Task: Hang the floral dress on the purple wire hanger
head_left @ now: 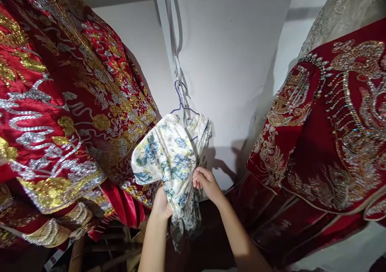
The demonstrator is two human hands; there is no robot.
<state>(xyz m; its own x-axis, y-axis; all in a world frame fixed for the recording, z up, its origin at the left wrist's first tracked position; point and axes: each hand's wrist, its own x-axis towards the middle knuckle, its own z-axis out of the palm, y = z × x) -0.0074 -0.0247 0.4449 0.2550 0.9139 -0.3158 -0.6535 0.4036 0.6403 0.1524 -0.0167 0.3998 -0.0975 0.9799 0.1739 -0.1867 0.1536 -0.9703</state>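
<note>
A white garment with blue and yellow-green flowers (177,155) hangs in front of me on a purple wire hanger (180,103). The hanger's hook is caught on a pale strap (175,43) that runs down the wall. My right hand (206,183) is closed, its fingers pinching the garment's front edge at the waist. Lower on the garment's left side is my left hand (163,203), with the fingers behind the cloth and hidden. Below my hands the fabric falls in bunched folds.
On the left hangs a red jacket (99,103) with gold and silver embroidery. A red beaded garment (325,143) hangs on the right, with a pale lace one (356,15) behind it. Wooden bars (78,256) show at the lower left. The white wall (235,55) is behind.
</note>
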